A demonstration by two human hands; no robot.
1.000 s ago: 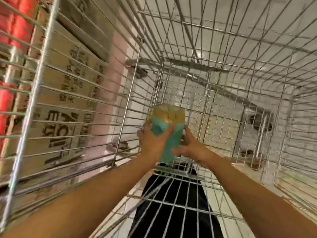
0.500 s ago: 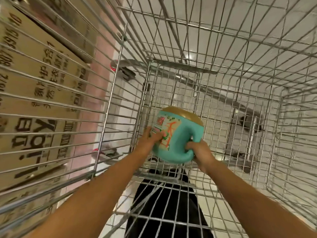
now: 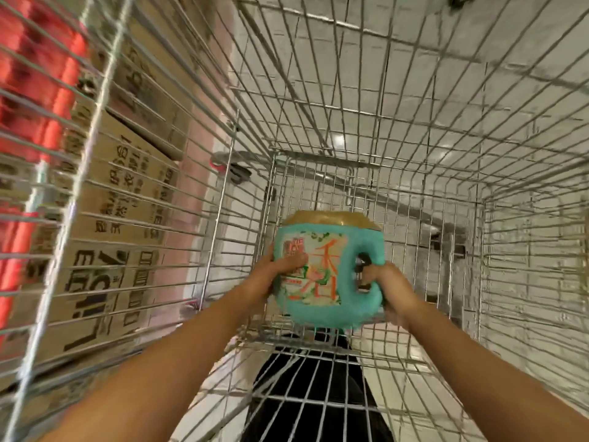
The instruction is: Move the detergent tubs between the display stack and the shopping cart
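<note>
Head view: both hands hold one teal detergent tub (image 3: 322, 282) inside the wire shopping cart (image 3: 484, 199).

Far left of the grip, beyond the cart's side wire, blurred red packs (image 3: 35, 78) sit beside printed cardboard boxes (image 3: 105, 250). The left hand (image 3: 280, 272) clasps the tub's left flank, fingers curled onto the edge of the printed label. Between the two hands the tub stands roughly upright, with its gold lid (image 3: 328, 218) on top and its label facing the camera; whether its base touches the wire cannot be told. On the tub's right side, the right hand (image 3: 390, 282) wraps its fingers through the moulded handle (image 3: 369, 301). Right of that grip, the cart's other side wall runs over pale floor tiles (image 3: 526, 43). Below the grip, dark clothing (image 3: 318, 397) shows through the wire.
</note>
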